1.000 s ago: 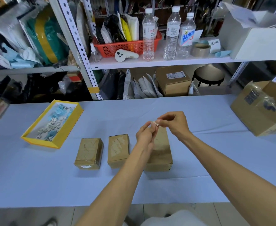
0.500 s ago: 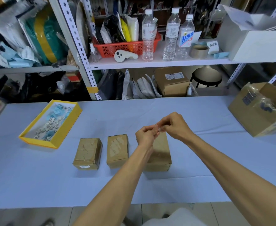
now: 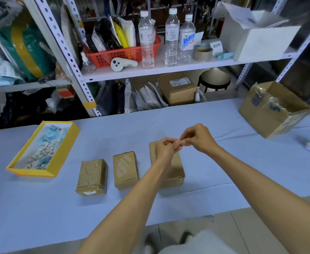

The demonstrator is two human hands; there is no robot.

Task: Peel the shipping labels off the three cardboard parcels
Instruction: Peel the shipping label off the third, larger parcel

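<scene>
left hand: centre of the frame, raised over the far end of the right parcel, fingers curled, tips meeting those of the right hand
right hand: just right of centre, fingers curled, thumb and forefinger tips pressed against the left fingertips
grip: both hands pinch at one shared spot; whatever lies between the fingertips is too small to make out, so I cannot tell whether they hold anything
parcels: three brown cardboard ones in a row on the bench, lower centre of the frame, near each other but apart
left parcel: small white sticker on its near face
middle parcel: pale torn patches on its top
right parcel: partly hidden behind the left forearm
yellow tray: left of the frame, on the bench, holding pale blue and white scraps
big box: right edge, on the bench, glossy tape over it
bench: covered in pale blue cloth
shelf: top of the frame, with three clear bottles and a red basket
</scene>
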